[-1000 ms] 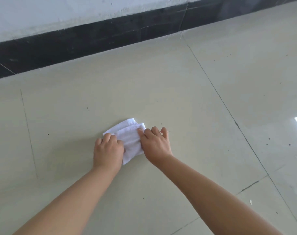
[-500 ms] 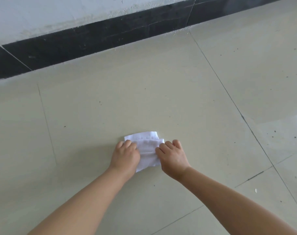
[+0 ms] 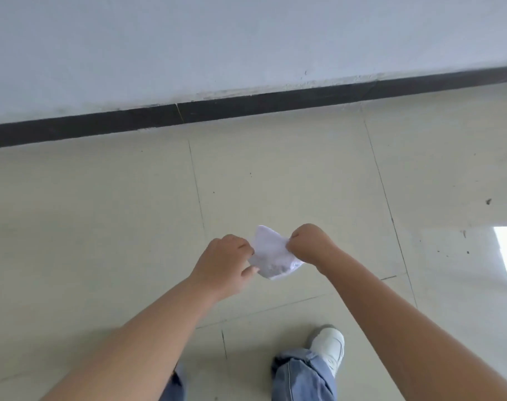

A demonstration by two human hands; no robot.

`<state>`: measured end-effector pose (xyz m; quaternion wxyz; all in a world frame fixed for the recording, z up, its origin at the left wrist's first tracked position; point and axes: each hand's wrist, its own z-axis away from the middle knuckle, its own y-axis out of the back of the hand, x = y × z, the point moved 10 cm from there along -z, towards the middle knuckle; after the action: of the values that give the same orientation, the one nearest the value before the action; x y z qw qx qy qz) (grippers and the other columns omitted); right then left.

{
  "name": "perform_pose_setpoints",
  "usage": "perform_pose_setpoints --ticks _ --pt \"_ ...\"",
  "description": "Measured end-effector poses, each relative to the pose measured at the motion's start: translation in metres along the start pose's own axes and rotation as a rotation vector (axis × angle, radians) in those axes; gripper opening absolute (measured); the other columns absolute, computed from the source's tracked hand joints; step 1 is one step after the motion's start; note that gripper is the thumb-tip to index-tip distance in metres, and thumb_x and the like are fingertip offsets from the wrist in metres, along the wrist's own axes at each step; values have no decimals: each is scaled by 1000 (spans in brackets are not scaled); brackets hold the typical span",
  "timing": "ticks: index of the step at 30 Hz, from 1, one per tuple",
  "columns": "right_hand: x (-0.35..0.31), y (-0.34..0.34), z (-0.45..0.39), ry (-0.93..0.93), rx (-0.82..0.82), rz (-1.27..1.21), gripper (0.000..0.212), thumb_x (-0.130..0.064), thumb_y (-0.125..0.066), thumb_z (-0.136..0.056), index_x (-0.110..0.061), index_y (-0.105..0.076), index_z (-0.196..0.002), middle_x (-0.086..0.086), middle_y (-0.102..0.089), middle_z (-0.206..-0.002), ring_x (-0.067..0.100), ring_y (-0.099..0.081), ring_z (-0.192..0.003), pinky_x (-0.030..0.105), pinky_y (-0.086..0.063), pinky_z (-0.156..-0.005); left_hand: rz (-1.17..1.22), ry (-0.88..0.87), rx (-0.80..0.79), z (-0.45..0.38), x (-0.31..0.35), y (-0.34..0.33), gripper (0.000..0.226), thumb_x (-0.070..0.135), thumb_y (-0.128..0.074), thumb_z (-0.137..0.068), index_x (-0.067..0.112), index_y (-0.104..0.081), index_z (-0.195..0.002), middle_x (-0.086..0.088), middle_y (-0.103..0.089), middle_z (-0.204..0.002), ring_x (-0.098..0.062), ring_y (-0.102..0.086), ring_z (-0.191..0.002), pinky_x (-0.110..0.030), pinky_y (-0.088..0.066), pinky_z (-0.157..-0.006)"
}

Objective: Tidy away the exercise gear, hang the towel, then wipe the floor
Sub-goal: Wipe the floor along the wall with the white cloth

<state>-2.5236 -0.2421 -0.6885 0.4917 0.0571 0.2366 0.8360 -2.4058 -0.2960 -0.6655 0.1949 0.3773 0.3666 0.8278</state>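
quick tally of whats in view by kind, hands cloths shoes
hands: 2, left hand and right hand
white cloth: 1, held between both hands
white shoe: 1
total: 4

Both arms outstretched, left hand [image 3: 222,263] and right hand [image 3: 311,244] pinching, fingers curled.

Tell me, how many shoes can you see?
1. A white shoe stands on the floor at bottom right, under a blue trouser leg. The other foot is hidden behind the left arm.
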Motion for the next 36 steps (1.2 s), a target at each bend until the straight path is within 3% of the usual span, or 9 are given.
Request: perform_pose_setpoints --ticks 2,6,9,12,15,20,25,29,36 --pt "-26 17 49 10 -34 -57 32 0 -38 -88 -9 -33 -57 4 -30 -58 15 -26 -51 22 -21 -46 -18 -25 2 38 11 43 37 32 -59 -89 10 -63 -118 0 -63 -120 -15 -54 -119 -27 -41 -95" --pt "-81 55 142 85 -78 -20 12 -3 -40 -89 -5 -48 -80 5 -35 -59 15 -31 -52 21 -24 -48 -29 -7 164 97 28 141 32 28 -78 -48 12 -76 -75 3 -74 -73 -17 -73 -65 -25 -56 -52" --pt "-124 77 209 212 -84 23 17 -2 -42 -88 0 -58 -89 5 -35 -62 15 -30 -53 22 -23 -49 43 68 309 140 43 213 32 22 -56 -68 8 -74 -90 -1 -74 -84 -22 -73 -74 -25 -57 -61" --pt "-168 91 277 367 -86 82 29 -4 -44 -89 10 -61 -108 8 -45 -80 19 -39 -69 21 -25 -52 434 472 448 196 24 270 44 22 -44 -85 12 -57 -125 -2 -67 -112 -21 -62 -99 -22 -45 -75" --pt "-207 94 340 493 -92 177 29 -8 -45 -92 5 -62 -111 16 -57 -95 23 -48 -83 23 -38 -62 831 707 519 255 11 292 36 16 -53 -89 13 -54 -125 1 -62 -83 -17 -55 -79 -17 -39 -58" --pt "-274 66 433 726 50 480 32 -22 -40 -98 -12 -60 -121 5 -59 -126 21 -53 -117 27 -42 -92 886 840 643 369 -8 327 32 10 -57 -88 11 -56 -120 9 -51 -70 -10 -50 -66 -13 -35 -54" --pt "-335 -27 512 878 151 673 33 -15 -34 -97 -10 -62 -112 8 -66 -114 23 -60 -102 21 -38 -64 979 954 792 507 -40 327 17 9 -56 -88 22 -49 -96 7 -51 -71 -6 -45 -59 -15 -34 -50" --pt "-376 -134 582 978 108 649 30 -8 -39 -94 -6 -64 -111 10 -65 -115 24 -60 -102 28 -47 -82 1020 1089 894 637 -68 299 30 5 -54 -89 26 -52 -67 9 -46 -65 -9 -44 -56 -4 -32 -39" --pt "-426 -333 695 983 -171 469 39 -3 -61 -84 -8 -57 -123 8 -56 -105 15 -49 -89 18 -41 -71 996 1395 1011 870 -102 232 24 5 -50 -91 8 -67 -109 -9 -66 -107 -26 -59 -94 -19 -40 -73"
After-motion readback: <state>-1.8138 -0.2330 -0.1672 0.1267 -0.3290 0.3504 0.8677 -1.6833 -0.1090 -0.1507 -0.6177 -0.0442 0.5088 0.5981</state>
